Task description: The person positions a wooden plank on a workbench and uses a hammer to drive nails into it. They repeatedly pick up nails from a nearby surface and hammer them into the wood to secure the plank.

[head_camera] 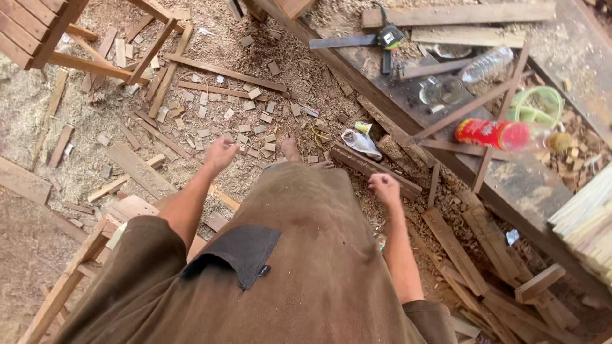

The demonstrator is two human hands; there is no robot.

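Head view: the left hand (220,153) hangs loosely open and empty over small wood offcuts (245,121) at ten o'clock. The right hand (385,188) seems curled shut, empty, beside a dark plank (373,167) whose long axis runs ten to four.

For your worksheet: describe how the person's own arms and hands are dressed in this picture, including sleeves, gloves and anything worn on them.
Both arms are bare from short brown sleeves down. The left hand and right hand wear no gloves, and no watch, ring or band shows. The sleeves match a loose, dusty brown shirt with a darker chest pocket.
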